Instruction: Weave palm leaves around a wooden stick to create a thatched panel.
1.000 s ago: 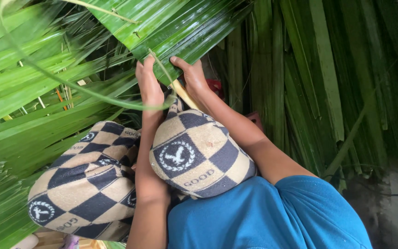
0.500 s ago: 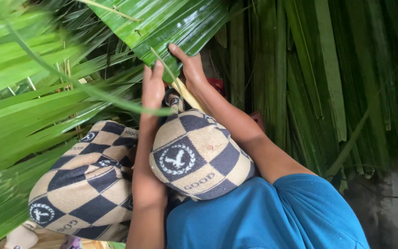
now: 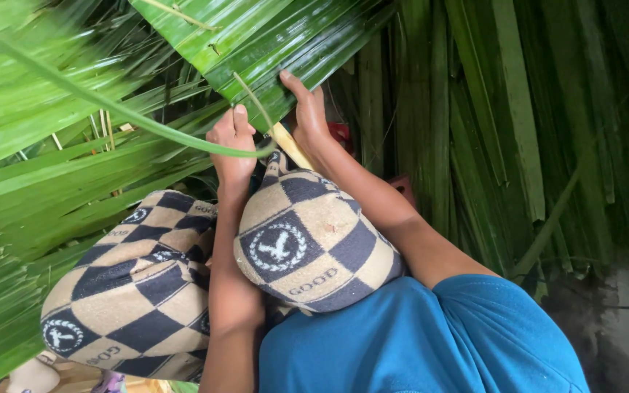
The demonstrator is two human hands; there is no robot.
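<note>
While bent over checkered knees [image 3: 307,240], pinched a thin green strip [image 3: 147,125] in the curled left hand [image 3: 233,142] — pressed the right hand [image 3: 309,116], fingers together, flat on the broad palm leaf [image 3: 271,36] at upper centre.

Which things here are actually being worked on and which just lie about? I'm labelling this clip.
In hand:
- left hand, closed on a thin green leaf strip
- right hand, fingers on the broad palm leaf
- pale leaf stalk between the hands

Lying about:
- stacked palm leaves
- red object, partly hidden
</note>
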